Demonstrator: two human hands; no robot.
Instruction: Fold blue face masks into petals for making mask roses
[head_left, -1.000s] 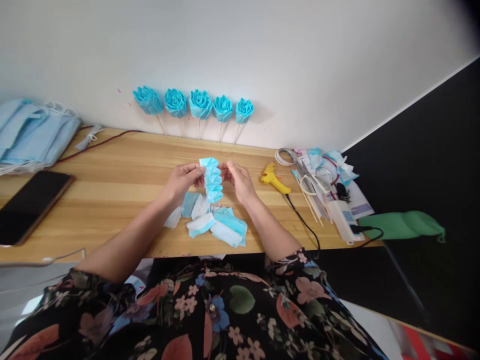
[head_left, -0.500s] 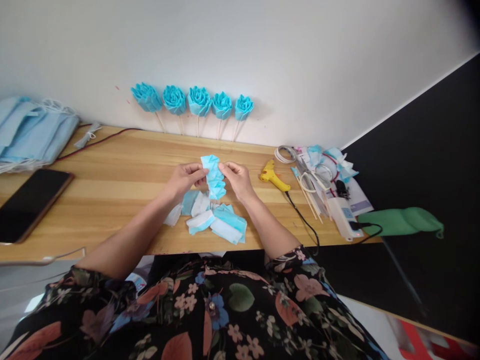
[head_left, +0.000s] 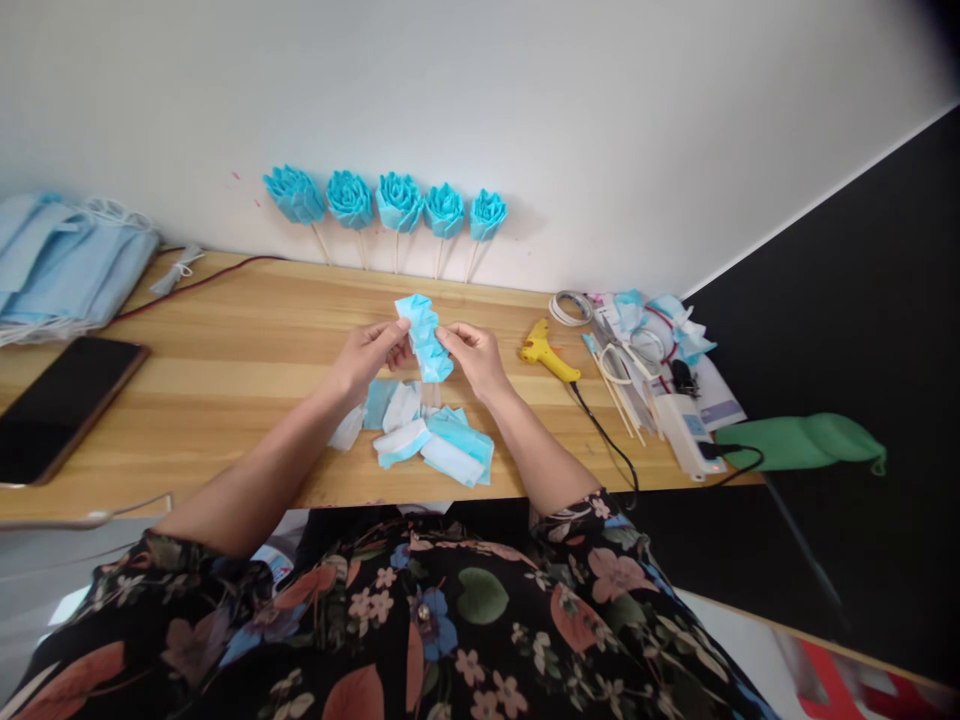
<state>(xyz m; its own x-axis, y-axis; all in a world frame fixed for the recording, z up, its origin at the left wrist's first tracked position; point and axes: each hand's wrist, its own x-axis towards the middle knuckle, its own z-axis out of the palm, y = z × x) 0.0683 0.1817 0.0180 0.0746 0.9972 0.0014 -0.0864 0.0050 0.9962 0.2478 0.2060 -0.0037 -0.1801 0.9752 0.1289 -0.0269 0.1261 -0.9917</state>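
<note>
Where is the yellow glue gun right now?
In the head view, the yellow glue gun lies on the wooden table, just right of the right hand and left of the scissors.

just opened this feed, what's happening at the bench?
A person seated at a light wooden table pinches a pleated light-blue strip of mask fabric between the left hand and right hand, held above the tabletop. A loose pile of blue-and-white fabric pieces lies just below the hands. Five finished blue fabric roses on sticks lean against the wall, and a yellow glue gun lies to the right.
</note>
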